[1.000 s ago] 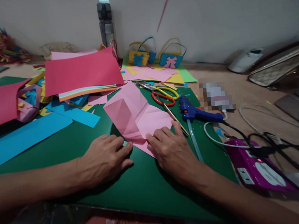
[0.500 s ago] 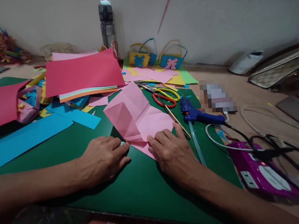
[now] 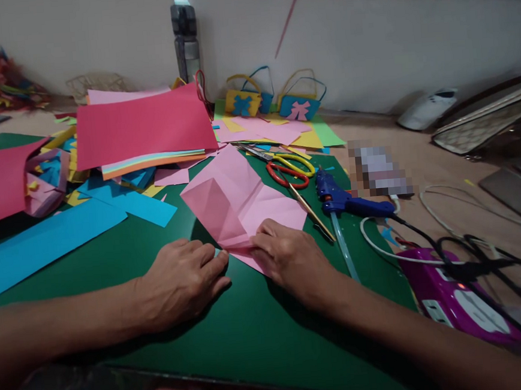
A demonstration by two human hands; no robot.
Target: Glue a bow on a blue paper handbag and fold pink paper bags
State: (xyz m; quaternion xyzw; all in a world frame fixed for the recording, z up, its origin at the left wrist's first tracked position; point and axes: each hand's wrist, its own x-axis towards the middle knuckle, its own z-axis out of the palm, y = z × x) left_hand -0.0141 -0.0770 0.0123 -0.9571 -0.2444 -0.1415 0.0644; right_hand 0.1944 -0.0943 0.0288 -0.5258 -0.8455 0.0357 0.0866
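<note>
A creased sheet of pink paper (image 3: 242, 190) lies on the green board (image 3: 164, 347), with a narrow fold along its near edge. My left hand (image 3: 186, 282) has its fingers curled, the thumb and fingertip at the paper's near left corner. Over the fold's right part, my right hand (image 3: 288, 259) is closed, pinching the paper; its fingertips cover part of the near edge. Just beyond the paper are scissors (image 3: 292, 171) with red and yellow handles. A gold-coloured pointed stick (image 3: 309, 206) lies right of the paper.
A blue glue gun (image 3: 337, 198) with a clear glue stick lies on the right, near a purple power strip (image 3: 462, 299) and tangled cables. Coloured paper sheets (image 3: 142, 123), blue strips (image 3: 52, 244) and small paper bags (image 3: 298, 105) stand or lie at the left and back.
My right hand has drawn its fingers together and shifted slightly left along the fold. My left hand has barely moved, a little to the right. The paper stays in place.
</note>
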